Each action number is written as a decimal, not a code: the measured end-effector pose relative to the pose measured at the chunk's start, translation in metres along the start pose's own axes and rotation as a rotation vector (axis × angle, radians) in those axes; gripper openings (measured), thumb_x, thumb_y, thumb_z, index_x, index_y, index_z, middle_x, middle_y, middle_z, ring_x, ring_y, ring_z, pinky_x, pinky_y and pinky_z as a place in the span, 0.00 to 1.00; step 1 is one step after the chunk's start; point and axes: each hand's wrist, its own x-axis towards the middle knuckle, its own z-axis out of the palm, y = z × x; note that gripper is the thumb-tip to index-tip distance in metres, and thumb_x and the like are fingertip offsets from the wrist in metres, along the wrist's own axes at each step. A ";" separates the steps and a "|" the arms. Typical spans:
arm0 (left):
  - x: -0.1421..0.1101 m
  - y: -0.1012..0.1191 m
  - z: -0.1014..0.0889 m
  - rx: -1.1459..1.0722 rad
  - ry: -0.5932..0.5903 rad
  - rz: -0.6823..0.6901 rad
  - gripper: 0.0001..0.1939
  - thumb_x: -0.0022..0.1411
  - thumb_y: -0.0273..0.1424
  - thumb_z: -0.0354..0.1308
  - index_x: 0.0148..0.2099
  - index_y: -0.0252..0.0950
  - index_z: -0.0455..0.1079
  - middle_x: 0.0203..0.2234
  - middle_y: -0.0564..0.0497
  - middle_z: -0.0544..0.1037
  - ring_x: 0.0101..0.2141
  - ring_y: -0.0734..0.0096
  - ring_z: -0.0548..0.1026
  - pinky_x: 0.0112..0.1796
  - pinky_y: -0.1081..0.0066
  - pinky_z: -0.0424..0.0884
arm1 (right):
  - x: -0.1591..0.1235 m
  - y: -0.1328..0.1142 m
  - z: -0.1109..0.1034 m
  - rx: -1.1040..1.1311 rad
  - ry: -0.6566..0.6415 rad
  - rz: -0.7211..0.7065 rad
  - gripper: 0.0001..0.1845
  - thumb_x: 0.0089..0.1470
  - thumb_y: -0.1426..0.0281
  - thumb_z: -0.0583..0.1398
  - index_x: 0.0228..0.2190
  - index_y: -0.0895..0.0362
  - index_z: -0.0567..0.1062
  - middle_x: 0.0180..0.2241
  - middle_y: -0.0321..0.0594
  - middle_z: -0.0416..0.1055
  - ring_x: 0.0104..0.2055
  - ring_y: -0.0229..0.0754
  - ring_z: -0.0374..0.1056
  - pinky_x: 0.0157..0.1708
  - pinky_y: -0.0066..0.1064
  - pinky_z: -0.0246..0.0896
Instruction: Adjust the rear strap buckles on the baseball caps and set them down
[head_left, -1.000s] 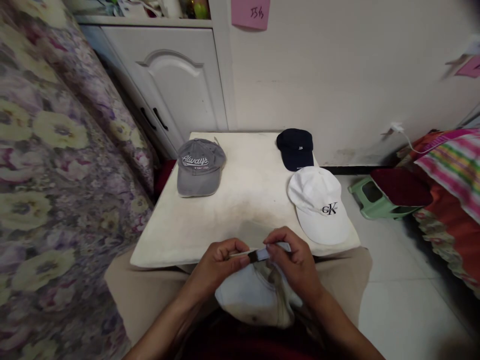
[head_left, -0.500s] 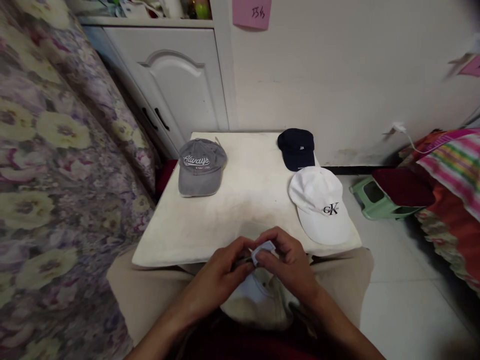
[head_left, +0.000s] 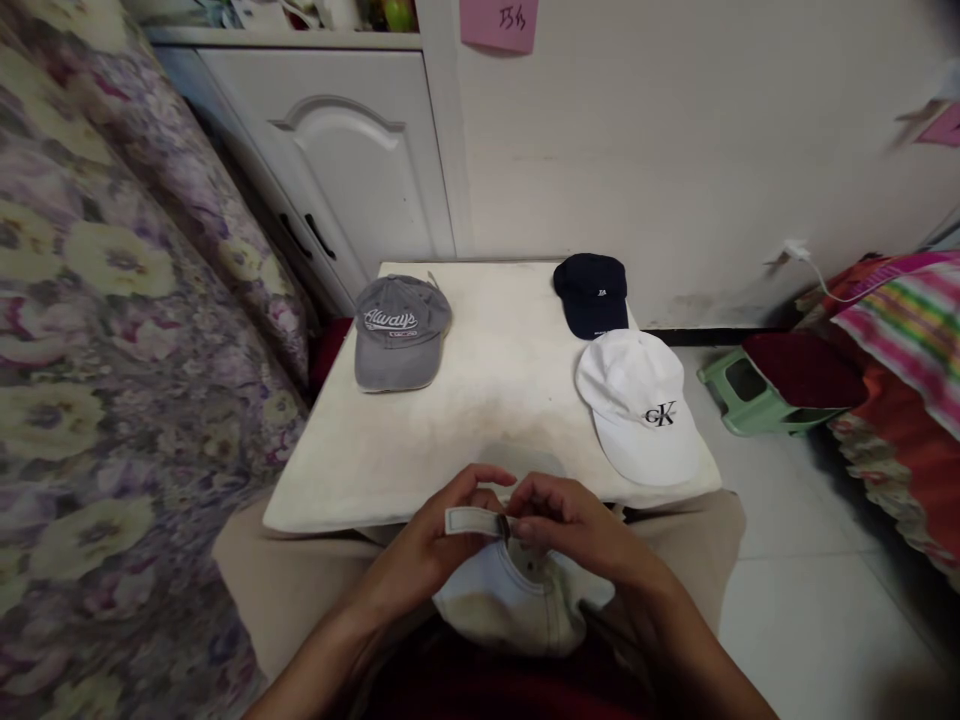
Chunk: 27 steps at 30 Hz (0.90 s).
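Note:
A pale cap (head_left: 510,605) lies on my lap at the table's near edge, its back toward the table. My left hand (head_left: 431,545) pinches the free end of its back strap (head_left: 471,521), fingers closed. My right hand (head_left: 574,525) is closed on the strap's other end by the buckle, touching the left hand. On the white table (head_left: 480,400) rest a grey cap (head_left: 397,330) with "Always" lettering at the far left, a navy cap (head_left: 592,293) at the far right and a white cap (head_left: 637,400) with a "CK" logo in front of it.
A floral-covered sofa (head_left: 112,350) fills the left side. A white cabinet (head_left: 352,170) stands behind the table against the wall. A green stool (head_left: 742,395) with a dark red cushion and striped bedding (head_left: 900,330) are at the right, over a tiled floor.
The strap, first held stretched between both hands, was bunched between the fingers and is now pulled out to the left. Both hands have dropped slightly nearer to the cap.

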 end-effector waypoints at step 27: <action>-0.004 -0.006 -0.006 -0.109 0.001 0.048 0.12 0.66 0.36 0.60 0.51 0.41 0.69 0.32 0.55 0.71 0.33 0.73 0.68 0.34 0.73 0.61 | -0.003 0.017 -0.019 0.017 0.196 0.004 0.14 0.57 0.59 0.64 0.29 0.57 0.71 0.24 0.30 0.62 0.24 0.33 0.57 0.24 0.25 0.54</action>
